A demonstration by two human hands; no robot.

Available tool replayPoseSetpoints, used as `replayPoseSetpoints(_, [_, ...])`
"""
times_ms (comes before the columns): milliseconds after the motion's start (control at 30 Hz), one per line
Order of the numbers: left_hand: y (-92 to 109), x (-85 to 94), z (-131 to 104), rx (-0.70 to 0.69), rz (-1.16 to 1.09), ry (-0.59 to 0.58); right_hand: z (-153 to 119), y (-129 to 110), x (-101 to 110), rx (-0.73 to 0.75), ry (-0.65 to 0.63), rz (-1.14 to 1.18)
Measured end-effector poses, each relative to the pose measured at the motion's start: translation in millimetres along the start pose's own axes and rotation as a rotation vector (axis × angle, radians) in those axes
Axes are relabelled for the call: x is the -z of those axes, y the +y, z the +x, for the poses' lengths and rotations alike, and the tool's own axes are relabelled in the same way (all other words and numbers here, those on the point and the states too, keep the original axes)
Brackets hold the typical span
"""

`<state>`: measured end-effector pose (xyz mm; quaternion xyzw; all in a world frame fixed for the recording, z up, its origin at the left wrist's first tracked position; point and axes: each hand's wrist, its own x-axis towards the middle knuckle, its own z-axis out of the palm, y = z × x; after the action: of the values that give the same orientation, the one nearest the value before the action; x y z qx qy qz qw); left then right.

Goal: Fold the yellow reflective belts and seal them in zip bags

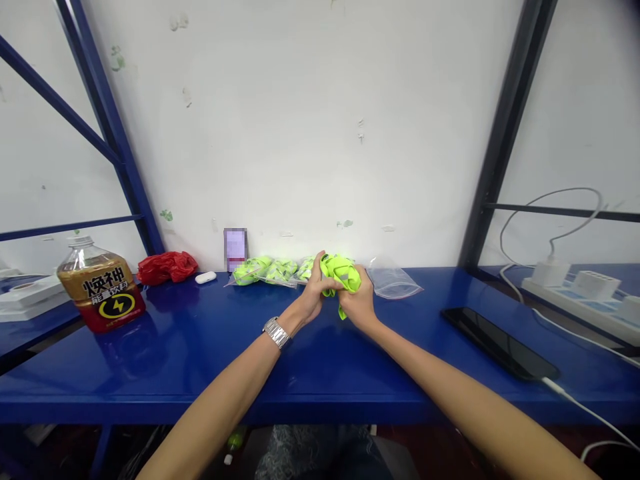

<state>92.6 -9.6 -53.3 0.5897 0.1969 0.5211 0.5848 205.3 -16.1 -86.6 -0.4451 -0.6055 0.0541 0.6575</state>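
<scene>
A bundle of bright yellow-green reflective vest [341,272] is bunched up between my two hands, above the middle of the blue table. My left hand [313,293], with a metal watch on its wrist, grips the bundle's left side, thumb pointing up. Wrapped round the right side is my right hand [361,301]; a loose end hangs down between the hands. Behind them, along the wall, lie several clear bags with folded yellow-green vests [267,270]. Just right of my right hand rests a flat clear zip bag [395,283].
At the left stand a large drink bottle [103,287], a red plastic bag [167,267] and a white earphone case [205,277]. A phone [235,248] leans on the wall. To the right lie a black phone [500,343] on a cable and a power strip [585,307].
</scene>
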Motion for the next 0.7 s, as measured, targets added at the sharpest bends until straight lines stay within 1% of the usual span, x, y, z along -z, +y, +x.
replayPoseSetpoints(133, [-6,-13.4,0,-0.053,-0.142,0.107,-5,-5,-1,0.013,-0.035,-0.224])
replayPoseSetpoints(233, [-8,-19.8,-2,-0.059,-0.215,0.142,-10,-10,0,0.070,-0.068,-0.350])
replayPoseSetpoints(333, [-7,-22.5,-4,-0.059,-0.211,0.198,-14,-14,1,0.136,-0.111,-0.386])
replayPoseSetpoints(433, [-7,-20.7,-2,-0.064,-0.162,0.258,-16,-15,2,0.178,-0.127,-0.367])
replayPoseSetpoints(500, [-7,-14.9,3,-0.089,-0.101,0.274,-15,-14,3,0.186,-0.163,-0.315])
replayPoseSetpoints(567, [-5,-5.3,8,-0.145,0.023,0.279,-12,-12,3,0.203,-0.246,-0.226])
replayPoseSetpoints(633, [2,6.4,12,-0.250,0.238,0.314,-8,-9,4,0.183,-0.343,-0.114])
replayPoseSetpoints(700, [13,17.2,14,-0.415,0.517,0.385,-5,-5,4,0.090,-0.394,0.018])
